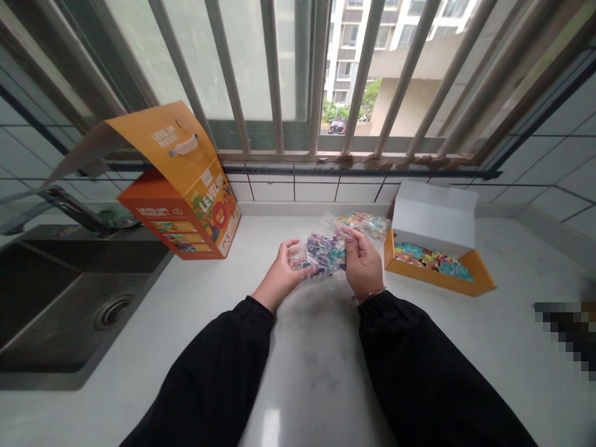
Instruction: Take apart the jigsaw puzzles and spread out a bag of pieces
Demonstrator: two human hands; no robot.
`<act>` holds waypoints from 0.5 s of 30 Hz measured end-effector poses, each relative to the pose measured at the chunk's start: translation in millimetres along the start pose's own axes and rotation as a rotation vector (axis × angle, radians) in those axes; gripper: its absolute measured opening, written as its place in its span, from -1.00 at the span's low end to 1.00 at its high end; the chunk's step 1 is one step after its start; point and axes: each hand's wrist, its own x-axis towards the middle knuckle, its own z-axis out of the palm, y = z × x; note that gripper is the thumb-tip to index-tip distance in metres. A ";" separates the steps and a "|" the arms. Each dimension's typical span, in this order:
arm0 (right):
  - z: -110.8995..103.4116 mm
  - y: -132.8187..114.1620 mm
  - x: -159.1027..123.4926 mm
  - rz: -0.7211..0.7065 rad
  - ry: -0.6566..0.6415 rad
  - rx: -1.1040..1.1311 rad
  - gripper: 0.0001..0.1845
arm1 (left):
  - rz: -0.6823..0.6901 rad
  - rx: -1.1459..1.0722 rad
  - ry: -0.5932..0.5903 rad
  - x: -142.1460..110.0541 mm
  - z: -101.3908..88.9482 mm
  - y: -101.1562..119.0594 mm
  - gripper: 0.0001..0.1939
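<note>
Between both hands is a clear plastic bag of puzzle pieces (323, 251), mostly purple and teal, held just above the white counter. My left hand (285, 271) grips the bag's left side, thumb in front and fingers behind. On the opposite side, my right hand (361, 261) pinches the bag's upper right edge with curled fingers. Just behind lies a second clear bag of puzzle pieces (367, 222), orange and yellow in colour. To the right, an open yellow box (437, 280) with its white lid raised holds loose colourful puzzle pieces (431, 257).
A tall orange puzzle carton (186, 217) stands at the left with its top flap up. Beyond it are a dark sink (69, 310) and a faucet (77, 211). A barred window (307, 81) rises behind the counter (316, 385). A pixelated dark item (570, 329) is at the far right.
</note>
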 end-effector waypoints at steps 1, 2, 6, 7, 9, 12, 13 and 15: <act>0.7 -1.1 0.2 0.019 0.011 0.040 -0.51 | -0.003 0.014 -0.009 0.3 -0.1 -0.1 0.05; 1.3 -2.2 0.4 0.039 0.014 0.082 -0.53 | -0.003 0.030 -0.015 0.4 -0.2 0.1 0.11; 2.2 -2.3 0.3 0.074 -0.171 0.194 -0.56 | 0.046 0.119 -0.005 -0.1 -0.6 3.3 0.22; 2.3 -0.6 0.3 0.065 -0.246 0.179 -0.55 | 0.064 0.150 0.007 -0.4 -0.9 4.5 0.19; 2.9 5.2 0.7 0.040 -0.353 0.085 -0.52 | 0.091 0.209 0.050 -0.9 -1.8 6.5 0.10; 3.8 17.0 3.1 0.008 -0.382 -0.128 -0.44 | 0.096 0.236 0.156 0.2 -3.7 6.7 -0.14; 3.7 20.9 4.4 0.013 -0.376 -0.206 -0.43 | 0.092 0.226 0.185 1.1 -4.3 6.0 -0.22; 2.0 27.0 7.3 0.030 -0.412 -0.361 -0.46 | 0.079 0.202 0.228 3.0 -5.3 4.3 -0.33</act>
